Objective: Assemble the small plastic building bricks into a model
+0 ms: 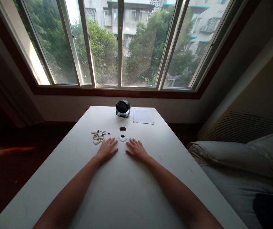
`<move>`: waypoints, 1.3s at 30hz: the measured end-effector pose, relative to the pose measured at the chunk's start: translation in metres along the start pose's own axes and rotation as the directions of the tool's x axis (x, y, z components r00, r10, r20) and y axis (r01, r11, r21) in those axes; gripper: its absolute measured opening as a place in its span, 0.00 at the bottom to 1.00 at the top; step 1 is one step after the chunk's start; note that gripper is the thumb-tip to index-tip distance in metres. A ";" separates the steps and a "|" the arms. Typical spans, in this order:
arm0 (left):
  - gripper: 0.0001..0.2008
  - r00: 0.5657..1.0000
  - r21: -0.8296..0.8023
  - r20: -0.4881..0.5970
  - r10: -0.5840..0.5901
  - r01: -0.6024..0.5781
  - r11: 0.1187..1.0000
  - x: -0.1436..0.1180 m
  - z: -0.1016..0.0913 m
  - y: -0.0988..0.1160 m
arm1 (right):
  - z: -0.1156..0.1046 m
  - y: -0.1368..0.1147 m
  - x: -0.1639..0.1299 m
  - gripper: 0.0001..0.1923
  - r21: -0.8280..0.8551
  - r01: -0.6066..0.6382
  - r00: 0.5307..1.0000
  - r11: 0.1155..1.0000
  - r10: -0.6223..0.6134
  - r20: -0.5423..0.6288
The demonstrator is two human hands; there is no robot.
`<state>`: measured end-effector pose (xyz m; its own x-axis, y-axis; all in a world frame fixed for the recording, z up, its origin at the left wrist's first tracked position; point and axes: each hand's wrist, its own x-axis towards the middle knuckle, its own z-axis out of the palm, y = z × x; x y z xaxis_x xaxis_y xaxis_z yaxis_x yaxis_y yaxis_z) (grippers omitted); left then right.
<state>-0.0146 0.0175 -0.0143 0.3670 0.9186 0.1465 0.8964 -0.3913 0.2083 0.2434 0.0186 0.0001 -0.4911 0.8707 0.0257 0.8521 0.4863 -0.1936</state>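
My left hand (107, 149) lies flat on the white table (126, 197), fingers spread and holding nothing. Just beyond its fingertips is a loose pile of small tan, grey and dark pieces (98, 137), which look like building-toy parts. My right hand (137, 150) rests palm down on the same surface, fingers also apart and with nothing in them. Between the two hands and slightly farther off sits a round white ring-shaped cap (122, 138) with a dark centre. Neither hand touches it.
Behind the cap is a round hole (122, 129) in the tabletop. A small black fan-like device (123, 108) stands near the far edge, beside printed paper sheets (143, 116). A sofa (232, 159) is on the right, and a window (120, 44) lies beyond the table.
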 end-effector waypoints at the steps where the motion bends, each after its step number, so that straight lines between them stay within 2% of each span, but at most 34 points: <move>1: 0.28 1.000 0.001 0.000 0.000 0.000 1.000 0.000 0.000 0.000 | 0.000 0.000 0.000 0.34 0.001 0.000 1.000 1.000 0.000 -0.001; 39: 0.28 1.000 -0.009 0.008 -0.012 0.012 1.000 -0.001 -0.001 0.001 | 0.001 0.000 0.000 0.34 -0.004 0.001 1.000 1.000 -0.001 -0.003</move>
<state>-0.0144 0.0164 -0.0131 0.3583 0.9237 0.1361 0.8985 -0.3807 0.2184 0.2436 0.0183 -0.0006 -0.4917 0.8703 0.0286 0.8522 0.4877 -0.1895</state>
